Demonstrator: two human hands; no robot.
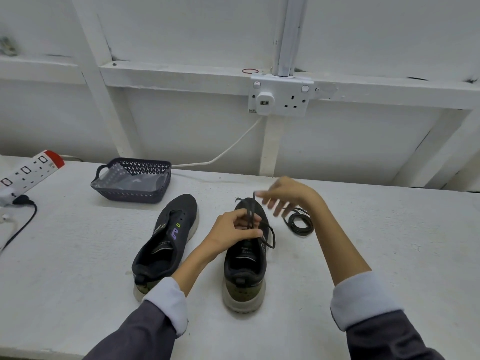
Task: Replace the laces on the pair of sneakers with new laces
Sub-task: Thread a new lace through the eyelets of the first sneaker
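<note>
Two black sneakers stand on the white table, heels toward me. The left sneaker (166, 242) has no lace in it. The right sneaker (245, 266) carries a black lace (268, 233) looped loosely over its tongue. My left hand (233, 229) pinches the lace strands over the middle of that shoe. My right hand (285, 196) hovers above the shoe's toe, blurred, fingertips on a strand that runs up from the shoe. A coiled black lace (300, 223) lies on the table just right of the shoe.
A dark plastic basket (155, 167) with a clear packet inside sits behind the left sneaker. A white power strip (28, 170) and a black cable (23, 224) lie at the far left. A wall socket (280, 97) with a white cable is on the wall behind.
</note>
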